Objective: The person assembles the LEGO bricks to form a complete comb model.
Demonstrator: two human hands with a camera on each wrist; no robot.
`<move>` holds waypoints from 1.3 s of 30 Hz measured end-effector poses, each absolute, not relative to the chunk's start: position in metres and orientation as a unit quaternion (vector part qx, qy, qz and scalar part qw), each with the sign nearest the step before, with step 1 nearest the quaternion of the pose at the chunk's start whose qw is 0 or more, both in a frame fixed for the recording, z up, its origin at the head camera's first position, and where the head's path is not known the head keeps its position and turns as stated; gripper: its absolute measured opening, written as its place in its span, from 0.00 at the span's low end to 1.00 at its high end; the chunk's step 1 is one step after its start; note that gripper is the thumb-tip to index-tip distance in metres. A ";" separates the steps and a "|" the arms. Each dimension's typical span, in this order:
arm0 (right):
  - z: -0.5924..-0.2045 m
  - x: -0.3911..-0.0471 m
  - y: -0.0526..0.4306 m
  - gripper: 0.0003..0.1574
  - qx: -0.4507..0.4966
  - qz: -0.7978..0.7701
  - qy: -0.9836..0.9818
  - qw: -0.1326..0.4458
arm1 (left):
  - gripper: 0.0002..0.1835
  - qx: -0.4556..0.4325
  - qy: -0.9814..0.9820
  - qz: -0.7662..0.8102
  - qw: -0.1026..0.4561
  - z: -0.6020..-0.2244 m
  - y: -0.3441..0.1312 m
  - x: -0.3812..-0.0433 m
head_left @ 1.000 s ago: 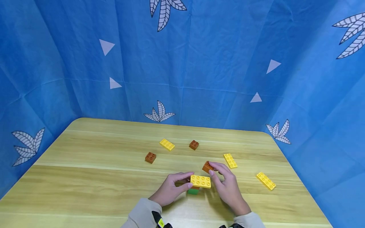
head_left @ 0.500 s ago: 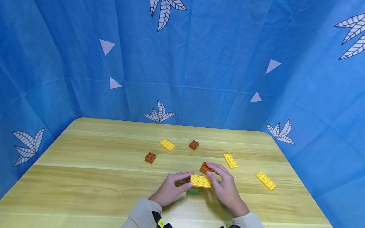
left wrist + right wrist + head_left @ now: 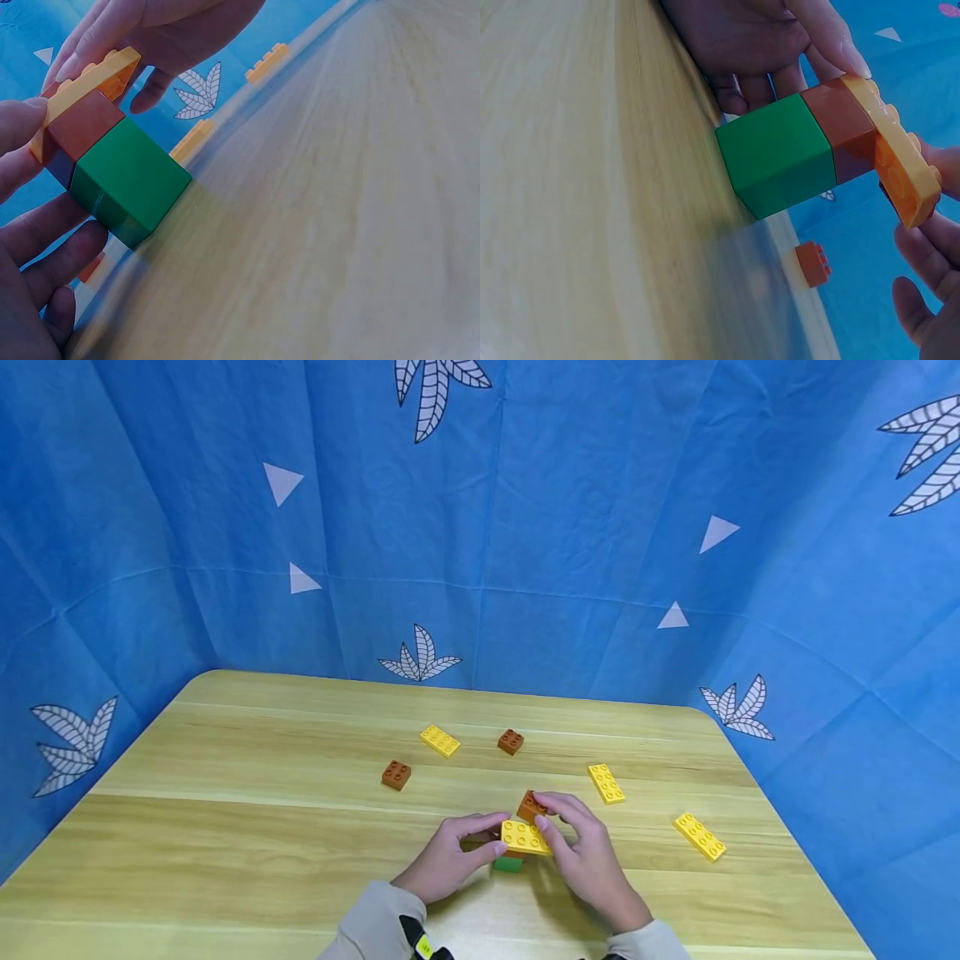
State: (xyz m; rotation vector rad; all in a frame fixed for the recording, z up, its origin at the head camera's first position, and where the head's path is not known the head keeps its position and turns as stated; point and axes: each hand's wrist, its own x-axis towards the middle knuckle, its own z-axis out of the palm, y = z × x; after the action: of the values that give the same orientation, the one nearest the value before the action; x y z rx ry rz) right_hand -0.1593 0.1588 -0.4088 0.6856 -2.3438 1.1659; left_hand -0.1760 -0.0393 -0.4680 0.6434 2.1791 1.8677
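You're apparently adding the brown brick [image 3: 528,807] pinched in your right hand [image 3: 588,853] to the yellow brick [image 3: 522,838] your left hand [image 3: 453,855] grips, so align them before pressing.

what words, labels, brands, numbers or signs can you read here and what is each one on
No text can be read.
Yellow label on the black wrist strap, left sleeve: marks too small to read.
Bricks: no legible lettering.
Blue backdrop: no legible words.
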 end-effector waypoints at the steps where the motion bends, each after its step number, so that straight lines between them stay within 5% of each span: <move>1: -0.409 -0.159 0.159 0.18 0.249 0.421 -0.846 0.215 | 0.25 0.218 0.737 0.632 0.099 -0.468 -0.039 -0.176; 28: -0.431 -0.167 0.163 0.21 0.295 0.420 -0.831 0.213 | 0.22 0.227 0.731 0.636 0.099 -0.467 -0.039 -0.175; 39: -0.440 -0.171 0.169 0.20 0.311 0.426 -0.832 0.171 | 0.23 0.230 0.731 0.635 0.099 -0.471 -0.039 -0.177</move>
State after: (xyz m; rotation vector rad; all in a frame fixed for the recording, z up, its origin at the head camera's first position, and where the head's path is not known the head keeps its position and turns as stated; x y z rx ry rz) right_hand -0.1715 0.1691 -0.4396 0.8833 -2.3633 1.2109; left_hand -0.1774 -0.0389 -0.4708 0.6804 2.1613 1.8799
